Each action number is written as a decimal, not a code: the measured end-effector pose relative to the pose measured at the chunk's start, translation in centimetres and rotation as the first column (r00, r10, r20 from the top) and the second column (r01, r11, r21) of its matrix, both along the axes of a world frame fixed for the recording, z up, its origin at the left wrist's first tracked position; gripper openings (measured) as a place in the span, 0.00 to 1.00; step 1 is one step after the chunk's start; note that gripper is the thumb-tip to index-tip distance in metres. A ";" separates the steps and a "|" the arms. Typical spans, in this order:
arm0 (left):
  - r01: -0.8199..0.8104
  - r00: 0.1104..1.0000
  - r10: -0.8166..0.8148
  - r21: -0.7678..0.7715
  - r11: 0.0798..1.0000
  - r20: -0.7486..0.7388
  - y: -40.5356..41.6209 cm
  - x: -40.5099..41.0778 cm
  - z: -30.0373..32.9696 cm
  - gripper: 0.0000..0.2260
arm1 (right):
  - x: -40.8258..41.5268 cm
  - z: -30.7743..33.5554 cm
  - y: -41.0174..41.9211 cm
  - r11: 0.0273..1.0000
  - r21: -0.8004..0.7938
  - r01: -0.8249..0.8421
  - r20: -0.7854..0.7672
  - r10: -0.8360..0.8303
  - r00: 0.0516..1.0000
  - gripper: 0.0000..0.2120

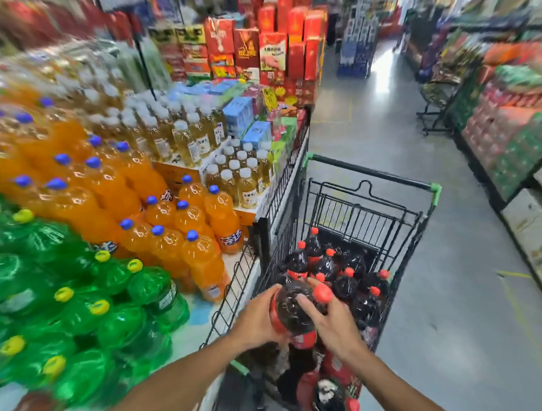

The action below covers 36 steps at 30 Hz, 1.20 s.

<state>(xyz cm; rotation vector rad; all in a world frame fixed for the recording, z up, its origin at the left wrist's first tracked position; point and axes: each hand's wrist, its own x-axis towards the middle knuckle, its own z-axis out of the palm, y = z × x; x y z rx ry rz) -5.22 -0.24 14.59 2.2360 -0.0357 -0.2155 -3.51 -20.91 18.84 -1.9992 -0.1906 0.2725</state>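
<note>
Both hands on 1 cola bottle, held over the near end of the black wire shopping cart. The bottle is tilted, with its red cap pointing up and to the right and the red label band toward the person. Left hand grips the left side of the body, fingers curled round it and thumb up along the shoulder. Right hand wraps the right side just below the cap, fingers slightly spread and clamped on the dark plastic. The held bottle sits above the other cola bottles packed upright in the cart; whether it touches them, can't tell. More cola bottles lie at the near bottom edge of the frame. The cart's bar, with green ends, is on the far side, and the cart stands just beside the wire front of the display shelf on the left. The shelf holds green soda bottles with yellow caps nearest, then orange soda bottles with blue caps, then pale yellow drinks with white caps, and red boxes stacked behind. Grey aisle floor lies to the right, with stacked packs along the far right side. The left part of the frame is motion-blurred.
</note>
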 end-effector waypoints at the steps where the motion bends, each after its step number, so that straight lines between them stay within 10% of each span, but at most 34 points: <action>1: -0.041 0.998 0.041 0.000 0.999 0.043 0.0 -0.8 1.5 0.45 | 0.0 1.1 0.1 0.999 0.017 -0.032 0.026 0.031 0.999 0.31; 16: -0.659 0.726 0.614 0.058 0.750 0.311 6.4 -19.4 13.9 0.51 | -8.6 14.2 9.3 0.762 0.165 -0.627 0.346 0.550 0.760 0.25; 36: -0.964 0.260 0.905 0.035 0.263 0.338 23.0 -53.1 11.8 0.48 | -36.9 12.2 36.5 0.396 0.150 -0.906 0.218 0.880 0.421 0.42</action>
